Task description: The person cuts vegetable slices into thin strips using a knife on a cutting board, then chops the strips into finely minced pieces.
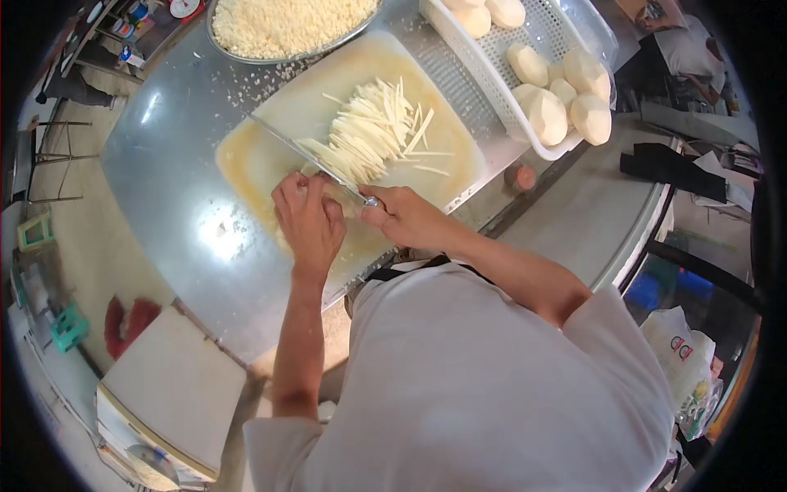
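Note:
My right hand [403,216] is wrapped round the handle of a kitchen knife [299,149]. The blade slants up and to the left over a cutting board [447,160]. Close against the near side of the blade, my left hand [310,215] has its fingers curled down on pale potato [334,190], mostly hidden under the fingers. Beyond the blade lies a heap of potato strips [373,127], with a few loose strips on its right side.
A white perforated basket [475,66] of peeled potatoes [548,116] stands at the table's right. At the back, a metal bowl [246,57] holds pale chopped bits [291,25]. Crumbs dot the steel table [176,164]. A white-topped chest [176,377] is at lower left. Another person [689,53] is at far right.

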Demonstrator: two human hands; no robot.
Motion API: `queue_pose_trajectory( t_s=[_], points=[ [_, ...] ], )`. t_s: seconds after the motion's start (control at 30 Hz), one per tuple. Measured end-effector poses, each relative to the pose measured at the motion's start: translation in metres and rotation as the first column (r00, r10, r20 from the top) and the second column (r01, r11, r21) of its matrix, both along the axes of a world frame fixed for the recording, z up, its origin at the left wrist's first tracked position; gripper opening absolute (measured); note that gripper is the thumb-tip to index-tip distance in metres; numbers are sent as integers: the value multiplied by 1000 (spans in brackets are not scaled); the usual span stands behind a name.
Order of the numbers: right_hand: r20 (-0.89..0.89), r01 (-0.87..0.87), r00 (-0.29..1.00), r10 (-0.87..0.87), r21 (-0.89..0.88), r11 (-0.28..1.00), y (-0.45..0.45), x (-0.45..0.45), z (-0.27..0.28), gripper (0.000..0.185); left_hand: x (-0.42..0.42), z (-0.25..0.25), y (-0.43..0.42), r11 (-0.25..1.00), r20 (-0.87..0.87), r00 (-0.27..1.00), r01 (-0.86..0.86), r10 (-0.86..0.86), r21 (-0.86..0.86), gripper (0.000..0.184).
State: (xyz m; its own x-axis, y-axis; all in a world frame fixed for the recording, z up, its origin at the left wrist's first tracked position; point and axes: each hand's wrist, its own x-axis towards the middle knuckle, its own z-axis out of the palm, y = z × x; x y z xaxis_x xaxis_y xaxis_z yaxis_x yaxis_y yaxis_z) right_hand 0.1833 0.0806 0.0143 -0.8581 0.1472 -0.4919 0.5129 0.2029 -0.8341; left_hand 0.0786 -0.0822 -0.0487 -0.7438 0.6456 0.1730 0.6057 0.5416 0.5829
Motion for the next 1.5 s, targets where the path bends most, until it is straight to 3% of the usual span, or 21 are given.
queue_pose_trajectory(
  t_s=[0.07, 0.13, 0.33, 0.43, 0.67, 0.83, 0.93, 1.03, 1.13, 1.23, 1.33, 1.43, 1.5],
  points=[
    [31, 3, 1000, -2, -38, 999, 6, -2, -9, 60, -4, 2, 2, 1000, -17, 1000, -4, 4, -3, 36],
    [131, 8, 991, 6, -103, 995, 8, -1, 29, 60, -3, 1, 2, 1000, -25, 1000, -7, 7, 1, 35],
    [-59, -32, 998, 34, 25, 999, 4, 0, -14, 63, -3, -2, 1, 999, 18, 999, -38, 38, -16, 36],
    [52, -24, 998, 27, -51, 998, 7, 7, 20, 63, -4, -5, 1, 999, -18, 999, -42, 43, 22, 37],
    [34, -46, 998, 47, -30, 999, 4, 4, -4, 63, -6, -2, -1, 999, 8, 999, -33, 33, 26, 38],
    [47, -30, 998, 33, -64, 997, 3, 13, 23, 62, -5, -1, 1, 996, 3, 999, -39, 39, 77, 39],
    [-49, -65, 997, 68, 48, 997, 0, 4, -16, 59, -7, -1, 0, 998, 9, 999, -33, 33, 48, 39],
    [66, -62, 996, 65, -40, 997, 5, 8, 26, 58, -7, -2, 0, 996, 35, 998, -50, 48, 70, 39],
    [19, -54, 998, 55, -17, 998, 1, 14, 30, 58, -6, 2, 0, 991, 30, 999, -43, 40, 123, 38],
    [-70, -69, 995, 72, 48, 996, 2, 4, -12, 58, -8, 0, -1, 994, 35, 999, -41, 37, 102, 37],
    [48, -84, 995, 86, -42, 996, 9, 8, 24, 59, -7, -2, -2, 994, 22, 999, -39, 37, 98, 37],
    [-6, -83, 997, 83, -9, 997, 2, 14, 32, 58, -6, -1, -2, 987, 63, 997, -59, 50, 150, 35],
    [-104, -76, 991, 84, 79, 994, -4, 17, -14, 57, -5, 0, -3, 990, 64, 997, -41, 33, 136, 34]
  ],
)
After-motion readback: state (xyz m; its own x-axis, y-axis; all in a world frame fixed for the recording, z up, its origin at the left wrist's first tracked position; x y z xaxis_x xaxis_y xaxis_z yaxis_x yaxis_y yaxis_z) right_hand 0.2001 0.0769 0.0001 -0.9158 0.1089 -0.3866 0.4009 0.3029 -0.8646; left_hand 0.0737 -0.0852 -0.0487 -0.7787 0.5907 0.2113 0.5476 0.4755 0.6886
